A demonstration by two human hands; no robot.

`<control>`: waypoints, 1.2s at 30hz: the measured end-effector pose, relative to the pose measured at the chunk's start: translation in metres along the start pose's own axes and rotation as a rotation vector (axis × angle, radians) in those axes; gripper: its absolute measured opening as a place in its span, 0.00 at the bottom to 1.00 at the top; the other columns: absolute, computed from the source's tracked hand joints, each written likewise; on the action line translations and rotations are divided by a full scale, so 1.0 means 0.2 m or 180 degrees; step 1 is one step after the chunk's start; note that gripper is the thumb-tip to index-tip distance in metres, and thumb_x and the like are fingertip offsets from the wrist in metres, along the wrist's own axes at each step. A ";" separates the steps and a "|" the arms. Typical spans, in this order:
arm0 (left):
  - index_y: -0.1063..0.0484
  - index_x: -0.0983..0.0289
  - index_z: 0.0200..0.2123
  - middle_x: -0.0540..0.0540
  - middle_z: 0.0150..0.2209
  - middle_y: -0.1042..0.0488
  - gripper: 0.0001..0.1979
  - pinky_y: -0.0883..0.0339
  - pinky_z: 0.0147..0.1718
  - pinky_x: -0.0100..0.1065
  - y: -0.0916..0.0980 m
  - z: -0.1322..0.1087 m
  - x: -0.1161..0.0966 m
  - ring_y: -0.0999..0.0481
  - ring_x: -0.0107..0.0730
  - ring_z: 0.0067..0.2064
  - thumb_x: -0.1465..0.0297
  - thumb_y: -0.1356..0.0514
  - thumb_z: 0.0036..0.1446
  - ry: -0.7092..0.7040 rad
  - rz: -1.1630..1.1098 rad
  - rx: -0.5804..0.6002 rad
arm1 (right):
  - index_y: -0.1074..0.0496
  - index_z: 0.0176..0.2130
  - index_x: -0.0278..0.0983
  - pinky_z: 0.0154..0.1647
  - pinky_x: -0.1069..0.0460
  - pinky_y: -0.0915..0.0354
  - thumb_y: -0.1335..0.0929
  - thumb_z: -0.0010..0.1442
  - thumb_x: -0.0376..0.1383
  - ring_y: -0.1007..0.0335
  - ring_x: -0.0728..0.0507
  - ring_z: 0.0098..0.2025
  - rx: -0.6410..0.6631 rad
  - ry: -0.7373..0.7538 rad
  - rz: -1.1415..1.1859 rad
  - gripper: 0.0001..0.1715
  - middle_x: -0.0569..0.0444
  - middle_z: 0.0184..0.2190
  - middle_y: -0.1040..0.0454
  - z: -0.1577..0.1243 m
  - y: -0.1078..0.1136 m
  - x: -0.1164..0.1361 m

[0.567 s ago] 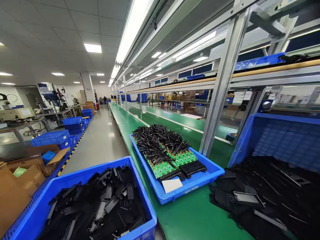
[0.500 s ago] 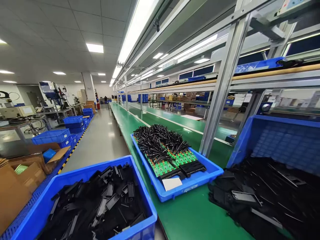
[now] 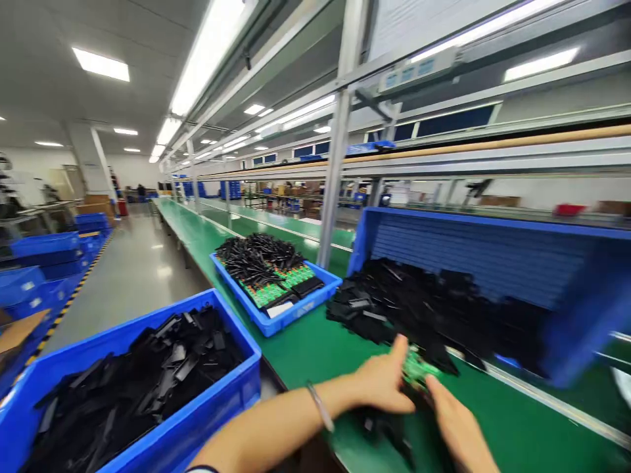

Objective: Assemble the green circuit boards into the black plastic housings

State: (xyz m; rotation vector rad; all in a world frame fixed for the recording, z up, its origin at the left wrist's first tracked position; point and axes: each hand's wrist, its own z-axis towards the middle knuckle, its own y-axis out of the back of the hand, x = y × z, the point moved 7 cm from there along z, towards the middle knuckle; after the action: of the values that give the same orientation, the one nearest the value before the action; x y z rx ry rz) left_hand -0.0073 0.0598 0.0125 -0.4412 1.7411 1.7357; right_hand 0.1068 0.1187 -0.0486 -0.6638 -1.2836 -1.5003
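Observation:
Over the green bench, a small green circuit board (image 3: 417,369) is between my two hands, blurred by motion. My left hand (image 3: 382,384), with a bracelet at the wrist, grips its near left side, thumb pointing up. The fingertips of my right hand (image 3: 456,417) press on its right side. Dark cables or parts hang just below the board; their exact shape is smeared. Beyond my hands, a heap of black plastic housings (image 3: 409,302) spills from a tipped blue bin (image 3: 493,230) onto the bench.
A blue tray (image 3: 276,322) with rows of green boards and black cables sits farther up the green bench (image 3: 305,361). At left, a blue crate (image 3: 236,381) holds black plastic parts. A metal post (image 3: 335,164) rises behind the tray. Blue bins line the aisle.
The view has swung right, bringing more of the tipped bin into sight. Both my hands have come into view with a circuit board between them.

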 end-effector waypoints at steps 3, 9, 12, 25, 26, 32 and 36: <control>0.73 0.70 0.65 0.66 0.42 0.25 0.55 0.33 0.31 0.36 0.19 -0.10 0.12 0.24 0.51 0.40 0.74 0.40 0.40 0.0237 0.0667 0.0047 | 0.26 0.45 0.37 0.51 0.43 0.35 0.41 0.53 0.56 0.32 0.33 0.50 0.0125 -0.0098 -0.0109 0.33 0.45 0.45 0.25 -0.03 -0.02 -0.02; 0.69 0.70 0.66 0.70 0.50 0.31 0.53 0.33 0.38 0.37 0.49 -0.26 0.39 0.25 0.50 0.44 0.72 0.38 0.43 0.0613 0.2116 0.0265 | 0.28 0.46 0.31 0.54 0.43 0.37 0.43 0.52 0.50 0.32 0.36 0.51 0.0694 0.0571 -0.0725 0.34 0.40 0.49 0.29 -0.08 -0.18 0.10; 0.52 0.64 0.64 0.64 0.52 0.31 0.38 0.35 0.46 0.36 0.66 -0.24 0.49 0.28 0.45 0.50 0.67 0.41 0.52 0.0540 0.2330 0.0160 | 0.29 0.49 0.29 0.57 0.43 0.41 0.43 0.54 0.46 0.37 0.36 0.55 0.1034 0.0765 -0.1089 0.33 0.39 0.54 0.34 -0.12 -0.21 0.08; 0.33 0.66 0.49 0.58 0.49 0.31 0.16 0.32 0.45 0.46 1.25 -0.06 0.96 0.29 0.39 0.47 0.65 0.43 0.60 0.1568 0.3089 -0.0494 | 0.32 0.55 0.37 0.60 0.45 0.43 0.43 0.63 0.45 0.45 0.38 0.61 0.1495 0.0909 -0.1272 0.27 0.46 0.61 0.42 -0.27 -0.11 0.05; 0.33 0.66 0.49 0.58 0.49 0.31 0.16 0.32 0.45 0.46 1.26 -0.07 0.96 0.29 0.39 0.47 0.65 0.43 0.60 0.1625 0.3063 -0.0532 | 0.31 0.55 0.37 0.60 0.45 0.42 0.42 0.63 0.45 0.44 0.38 0.61 0.1478 0.0927 -0.1257 0.27 0.47 0.61 0.42 -0.27 -0.11 0.05; 0.31 0.68 0.44 0.58 0.45 0.29 0.13 0.32 0.44 0.45 1.43 -0.19 0.83 0.28 0.38 0.45 0.66 0.42 0.59 0.1848 0.2672 -0.1130 | 0.31 0.55 0.38 0.60 0.44 0.43 0.42 0.62 0.45 0.45 0.37 0.61 0.1584 0.0857 -0.1158 0.27 0.46 0.62 0.43 -0.29 -0.09 0.04; 0.30 0.69 0.41 0.64 0.42 0.28 0.10 0.36 0.46 0.42 1.58 -0.28 0.60 0.29 0.44 0.46 0.69 0.44 0.58 0.1469 0.2247 -0.1834 | 0.29 0.52 0.39 0.59 0.45 0.42 0.39 0.60 0.44 0.42 0.37 0.59 0.1512 0.0744 -0.0872 0.24 0.46 0.59 0.39 -0.29 -0.06 0.11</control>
State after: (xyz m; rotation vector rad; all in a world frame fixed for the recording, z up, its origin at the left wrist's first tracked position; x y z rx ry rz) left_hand -0.3094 0.0529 0.1738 -0.5374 1.8015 2.8572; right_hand 0.1005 0.0560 -0.0509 -0.0032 -1.5145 -1.3632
